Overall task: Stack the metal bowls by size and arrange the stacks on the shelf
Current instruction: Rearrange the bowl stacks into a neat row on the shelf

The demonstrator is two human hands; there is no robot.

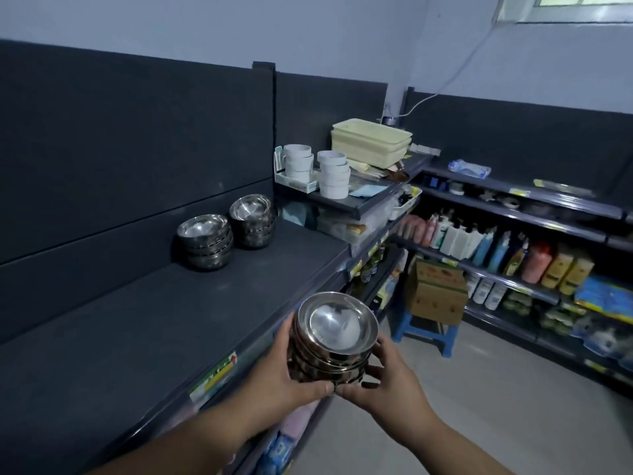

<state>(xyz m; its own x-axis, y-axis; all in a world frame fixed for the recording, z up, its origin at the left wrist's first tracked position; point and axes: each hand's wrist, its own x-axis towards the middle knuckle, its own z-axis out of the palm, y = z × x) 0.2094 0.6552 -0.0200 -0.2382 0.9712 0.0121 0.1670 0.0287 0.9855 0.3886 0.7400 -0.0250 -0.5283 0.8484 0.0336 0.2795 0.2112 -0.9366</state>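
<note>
Your left hand [291, 375] and right hand [387, 382] clasp a stack of metal bowls [334, 337] beyond the dark shelf's [137, 320] front edge. Two bowl stacks [205, 240] stand at its back; tape rolls [332, 174] beyond. The held stack's base is hidden.

Pale bluish walls [342, 32] rise above dark shelving [137, 303] on the left and far right; a window [575, 5] glows top right over grey floor [496, 389].
</note>
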